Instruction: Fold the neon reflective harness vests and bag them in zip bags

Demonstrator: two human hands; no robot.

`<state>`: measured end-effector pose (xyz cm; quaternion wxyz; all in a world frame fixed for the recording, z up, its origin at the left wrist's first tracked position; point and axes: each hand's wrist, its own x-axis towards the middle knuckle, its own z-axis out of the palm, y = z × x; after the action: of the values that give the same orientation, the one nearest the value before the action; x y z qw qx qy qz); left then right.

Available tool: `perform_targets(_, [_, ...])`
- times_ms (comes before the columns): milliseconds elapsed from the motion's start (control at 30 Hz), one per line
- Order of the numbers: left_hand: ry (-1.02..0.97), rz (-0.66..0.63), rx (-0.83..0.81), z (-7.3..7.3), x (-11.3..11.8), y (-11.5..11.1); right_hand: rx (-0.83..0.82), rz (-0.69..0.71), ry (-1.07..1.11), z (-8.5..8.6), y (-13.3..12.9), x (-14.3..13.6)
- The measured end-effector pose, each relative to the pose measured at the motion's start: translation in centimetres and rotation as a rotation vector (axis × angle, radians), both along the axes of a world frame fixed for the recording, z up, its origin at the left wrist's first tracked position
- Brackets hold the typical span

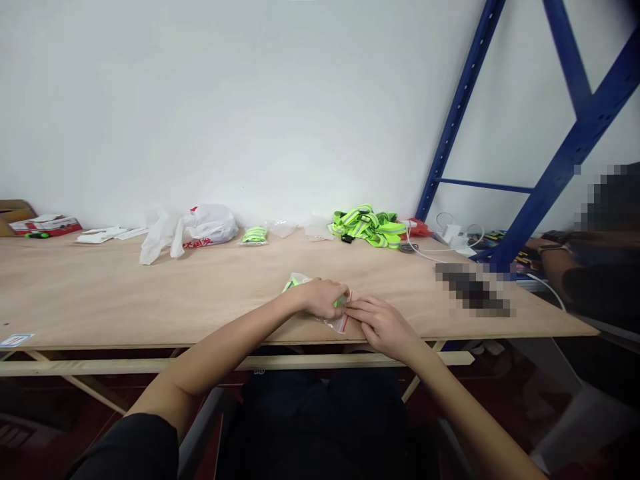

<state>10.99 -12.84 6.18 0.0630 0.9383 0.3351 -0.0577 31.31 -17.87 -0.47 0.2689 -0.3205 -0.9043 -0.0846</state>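
Note:
A clear zip bag (pixel 336 325) with a red strip at its right end lies near the table's front edge, with neon green and grey material inside. My left hand (pixel 324 298) is over the middle of the bag, its fingers curled down on it. At the bag's red-striped end is my right hand (pixel 383 325), its fingertips pressed together on the plastic. Part of the bag is hidden under my left hand.
Along the wall are a white plastic bag (pixel 213 225), a small packed green bundle (pixel 255 235) and a heap of neon green straps (pixel 370 227). A blue metal frame (pixel 530 193) stands at the right, with another person's arm (pixel 556 263) beyond it.

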Motion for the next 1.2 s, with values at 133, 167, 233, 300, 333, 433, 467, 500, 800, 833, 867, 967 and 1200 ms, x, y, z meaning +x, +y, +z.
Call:
perform_targets(133, [0.015, 0.001, 0.000, -0.1, 0.1, 0.1, -0.025, 0.005, 0.028, 0.0, 0.0, -0.2])
perform_targets(167, [0.017, 0.003, 0.000, -0.2, 0.1, 0.1, -0.022, 0.009, 0.046, 0.0, -0.1, -0.2])
perform_targets(233, [0.011, 0.007, -0.001, -0.2, 0.1, 0.1, 0.007, 0.021, 0.081, 0.0, -0.2, -0.1])
perform_targets(300, [0.003, 0.011, -0.002, -0.2, 0.1, 0.1, 0.061, 0.059, 0.098, -0.1, -0.4, 0.0])
perform_targets(333, [0.001, 0.012, -0.001, -0.2, 0.1, 0.0, 0.087, 0.086, 0.102, -0.1, -0.6, 0.0])
perform_targets(433, [0.007, 0.014, -0.005, 0.0, 0.2, -0.1, 0.128, 0.147, 0.101, -0.2, -0.9, -0.1])
perform_targets(467, [0.012, 0.015, -0.008, 0.0, 0.2, -0.1, 0.129, 0.153, 0.096, -0.2, -1.0, -0.2])
perform_targets(500, [0.015, 0.018, -0.011, 0.1, 0.2, -0.2, 0.127, 0.153, 0.089, -0.1, -1.1, -0.3])
perform_targets(800, [-0.007, -0.002, -0.004, -0.4, 0.0, 0.3, 0.098, 0.165, 0.067, 0.3, -1.5, -1.0])
perform_targets(833, [-0.006, -0.004, -0.004, -0.5, 0.0, 0.3, 0.097, 0.166, 0.077, 0.3, -1.6, -1.1])
perform_targets(867, [-0.004, -0.006, -0.005, -0.5, 0.1, 0.4, 0.094, 0.169, 0.090, 0.3, -1.6, -1.1])
perform_targets(967, [-0.011, -0.007, -0.015, -0.6, 0.1, 0.4, 0.080, 0.185, 0.128, 0.3, -1.6, -1.3])
perform_targets(1200, [-0.292, -0.036, -0.263, -0.6, -1.6, 4.5, 0.028, 0.200, 0.182, 0.2, -1.5, -1.5])
